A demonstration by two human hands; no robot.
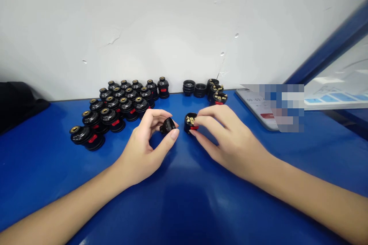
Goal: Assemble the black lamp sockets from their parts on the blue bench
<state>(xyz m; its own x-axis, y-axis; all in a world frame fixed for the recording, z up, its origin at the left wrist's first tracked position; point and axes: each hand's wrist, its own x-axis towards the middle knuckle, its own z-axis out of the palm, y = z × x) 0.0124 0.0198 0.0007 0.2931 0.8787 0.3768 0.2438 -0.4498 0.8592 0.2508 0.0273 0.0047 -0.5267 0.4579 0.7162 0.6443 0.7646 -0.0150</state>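
Note:
Between the thumb and fingers of my left hand (149, 141) is a black lamp socket cap (167, 125), tilted on its side. My right hand (230, 134) pinches a black lamp socket body (188, 121) with brass contacts showing in its open top and a red tab on its side. The two parts are held apart, a short gap between them. Right behind my right hand stands another socket body (220, 97) with brass terminals, in a short row with others like it.
Several capped lamp sockets (125, 108) stand in rows at the left back of the blue table (178, 199). Black threaded rings (189, 87) sit near the white wall. A phone (255, 109) lies at the right, partly pixelated. Dark cloth (20, 103) is at the far left.

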